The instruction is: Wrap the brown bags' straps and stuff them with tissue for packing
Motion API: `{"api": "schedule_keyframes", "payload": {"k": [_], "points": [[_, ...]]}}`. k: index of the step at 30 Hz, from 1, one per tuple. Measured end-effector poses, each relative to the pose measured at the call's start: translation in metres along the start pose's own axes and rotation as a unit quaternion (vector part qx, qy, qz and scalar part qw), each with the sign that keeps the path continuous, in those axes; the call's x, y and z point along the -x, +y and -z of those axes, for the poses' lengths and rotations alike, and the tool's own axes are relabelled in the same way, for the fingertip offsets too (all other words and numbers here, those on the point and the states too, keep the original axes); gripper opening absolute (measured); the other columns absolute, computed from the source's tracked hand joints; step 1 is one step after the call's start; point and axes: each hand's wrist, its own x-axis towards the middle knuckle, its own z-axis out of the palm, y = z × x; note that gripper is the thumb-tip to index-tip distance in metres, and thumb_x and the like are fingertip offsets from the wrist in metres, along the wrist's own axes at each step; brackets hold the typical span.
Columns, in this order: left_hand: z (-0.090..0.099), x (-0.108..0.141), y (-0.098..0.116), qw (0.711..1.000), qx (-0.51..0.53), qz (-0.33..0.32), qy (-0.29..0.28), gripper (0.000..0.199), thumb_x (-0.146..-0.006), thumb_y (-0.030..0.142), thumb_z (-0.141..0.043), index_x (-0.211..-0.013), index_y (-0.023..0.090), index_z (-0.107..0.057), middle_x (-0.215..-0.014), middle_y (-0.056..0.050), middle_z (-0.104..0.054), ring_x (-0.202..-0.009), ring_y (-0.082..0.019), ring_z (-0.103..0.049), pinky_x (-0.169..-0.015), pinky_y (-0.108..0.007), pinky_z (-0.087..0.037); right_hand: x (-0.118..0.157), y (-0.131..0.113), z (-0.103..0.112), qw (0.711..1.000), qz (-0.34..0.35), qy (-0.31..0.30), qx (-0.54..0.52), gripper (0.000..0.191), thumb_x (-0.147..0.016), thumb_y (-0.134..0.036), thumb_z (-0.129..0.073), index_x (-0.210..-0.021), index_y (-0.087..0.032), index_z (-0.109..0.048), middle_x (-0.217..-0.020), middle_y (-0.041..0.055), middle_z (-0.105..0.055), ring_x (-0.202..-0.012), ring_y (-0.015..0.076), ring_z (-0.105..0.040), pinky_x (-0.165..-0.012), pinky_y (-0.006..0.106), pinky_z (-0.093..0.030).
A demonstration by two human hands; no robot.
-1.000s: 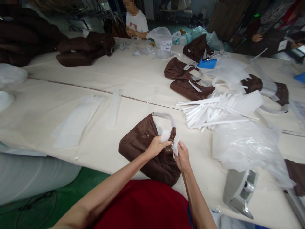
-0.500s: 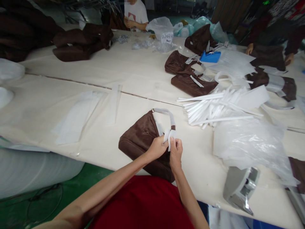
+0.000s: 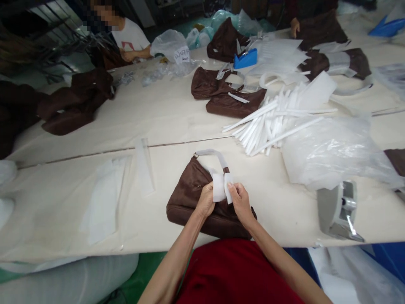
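I see left hand (image 3: 206,199) and right hand (image 3: 240,199) pinching opposite edges of white foam wrap (image 3: 218,188) | brown shoulder bag (image 3: 184,188) beneath, at table's (image 3: 278,219) near edge | strap fittings, visible a second ago, now hidden; that end looks covered

Dull leather-like handbag (image 3: 185,192), matt paper-like white wrap (image 3: 218,188), glossy crinkled plastic bag (image 3: 329,152), shiny metallic grey dispenser (image 3: 329,209)
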Motion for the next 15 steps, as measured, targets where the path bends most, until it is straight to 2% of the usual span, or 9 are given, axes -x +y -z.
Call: {"api": "schedule_keyframes", "payload": {"k": [3, 6, 11, 15], "points": [[-0.010, 0.004, -0.010, 0.997, -0.041, -0.053, 0.035, 0.034, -0.069, 0.042, -0.079, -0.085, 0.012, -0.075, -0.077, -0.006, -0.073, -0.073, -0.019, -0.065, -0.072, -0.031, -0.052, -0.001, 0.004, -0.002, 1.000, 0.001, 0.019, 0.001, 0.042, -0.084, -0.061, -0.056, -0.070, -0.023, -0.046, -0.062, -0.0048, -0.044, -0.060, 0.0134, -0.042, -0.056, 0.027, -0.039], [-0.015, 0.007, -0.013, 0.989, -0.106, -0.077, 0.061, 0.037, -0.077, 0.048, -0.069, -0.088, 0.013, -0.076, -0.088, -0.008, -0.075, -0.085, -0.023, -0.067, -0.080, -0.033, -0.052, -0.003, 0.011, -0.004, 1.000, 0.010, 0.024, 0.008, 0.039, -0.085, -0.059, -0.056, -0.073, -0.023, -0.048, -0.065, -0.0041, -0.048, -0.062, 0.0145, -0.045, -0.059, 0.028, -0.041], [-0.023, 0.008, -0.015, 0.988, -0.115, -0.067, 0.073, 0.043, -0.084, 0.049, -0.060, -0.104, 0.014, -0.075, -0.109, -0.011, -0.075, -0.108, -0.027, -0.066, -0.100, -0.039, -0.047, -0.003, 0.012, -0.008, 0.998, 0.026, 0.045, 0.037, 0.034, -0.084, -0.055, -0.057, -0.073, -0.024, -0.046, -0.069, -0.0030, -0.054, -0.066, 0.0167, -0.050, -0.065, 0.031, -0.042], [-0.027, 0.011, -0.016, 0.991, -0.101, -0.038, 0.078, 0.047, -0.088, 0.052, -0.055, -0.108, 0.015, -0.075, -0.115, -0.012, -0.073, -0.116, -0.029, -0.064, -0.108, -0.043, -0.042, -0.002, 0.013, -0.009, 0.997, 0.024, 0.051, 0.054, 0.033, -0.085, -0.054, -0.056, -0.074, -0.025, -0.046, -0.071, -0.0024, -0.058, -0.068, 0.0177, -0.053, -0.067, 0.031, -0.043]]}}
